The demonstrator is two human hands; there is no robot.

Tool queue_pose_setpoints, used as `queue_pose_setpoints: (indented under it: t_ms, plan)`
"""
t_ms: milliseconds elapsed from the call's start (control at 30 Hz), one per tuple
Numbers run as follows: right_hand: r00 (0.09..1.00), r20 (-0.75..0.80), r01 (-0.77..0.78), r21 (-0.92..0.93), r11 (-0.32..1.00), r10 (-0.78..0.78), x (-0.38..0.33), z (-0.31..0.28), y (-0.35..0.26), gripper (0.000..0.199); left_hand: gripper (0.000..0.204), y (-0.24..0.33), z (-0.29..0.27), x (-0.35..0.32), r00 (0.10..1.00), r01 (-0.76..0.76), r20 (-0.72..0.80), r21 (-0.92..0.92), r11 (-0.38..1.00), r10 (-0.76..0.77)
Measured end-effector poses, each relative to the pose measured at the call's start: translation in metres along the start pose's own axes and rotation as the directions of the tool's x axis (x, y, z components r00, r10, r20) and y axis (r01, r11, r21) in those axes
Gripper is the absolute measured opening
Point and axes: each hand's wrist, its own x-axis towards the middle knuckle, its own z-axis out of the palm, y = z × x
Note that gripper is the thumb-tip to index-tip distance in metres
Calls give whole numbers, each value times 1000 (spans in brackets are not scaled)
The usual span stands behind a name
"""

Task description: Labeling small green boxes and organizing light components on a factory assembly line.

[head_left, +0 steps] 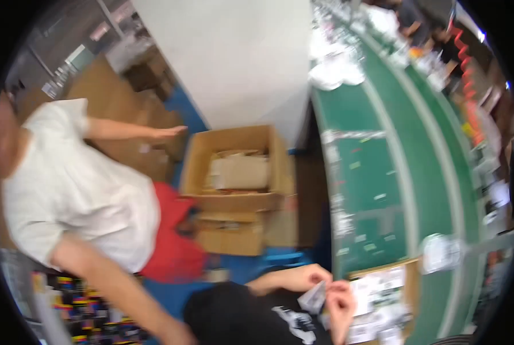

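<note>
In front of my dark shirt, my left hand (309,278) is closed with its fingertips pinched on a small, whitish, pointed packet (313,299). My right hand (341,302) meets it at the packet's upper corner, fingers curled and pinching at the same edge. Blur hides what the packet contains. Close beside my right hand, a shallow cardboard box (411,287) holds several white packets or papers, at the near end of the green work table (378,221).
To the left a co-worker in a white shirt (84,184) and red shorts stretches out both arms, one reaching close to me. An open carton (228,202) with cardboard inside stands by a white pillar (234,63). White bundles (334,66) lie farther along the table.
</note>
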Motion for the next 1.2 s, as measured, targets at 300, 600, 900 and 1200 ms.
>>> queue_pose_setpoints:
  t_ms: [300,600,900,1200]
  plan:
    - [823,-560,-146,-50,988,93,-6,-90,-8,10,9,26,39,152,919,238,311,58,970,-244]
    - [734,-673,-85,46,995,94,-21,-91,-2,8,6,-4,56,148,950,280,79,208,937,-302]
    - [555,-740,-221,311,924,381,-41,-29,16,11,19,-18,59,120,988,112,86,188,976,-130]
    - [420,-898,165,219,962,132,-55,-44,3,6,15,-23,85,117,985,28,155,289,957,-76]
